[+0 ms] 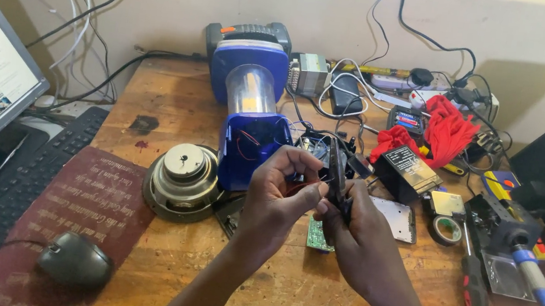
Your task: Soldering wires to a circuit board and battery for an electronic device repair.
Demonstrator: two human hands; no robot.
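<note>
Hands (311, 204) mid-table (175, 91) (edges well apart).

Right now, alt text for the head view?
Two bare hands meet over a cluttered wooden workbench: the right hand grips dark pliers, the left hand pinches thin wires. Behind them lies an opened blue lantern; a speaker sits to the left.

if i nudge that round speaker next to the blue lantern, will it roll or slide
The speaker lies flat on its wide cone with the metal magnet up, so it would probably slide on the wooden table rather than roll. That thick magnet suggests it is heavy for its size. The cone edge looks thin and may dent if gripped hard.
</note>
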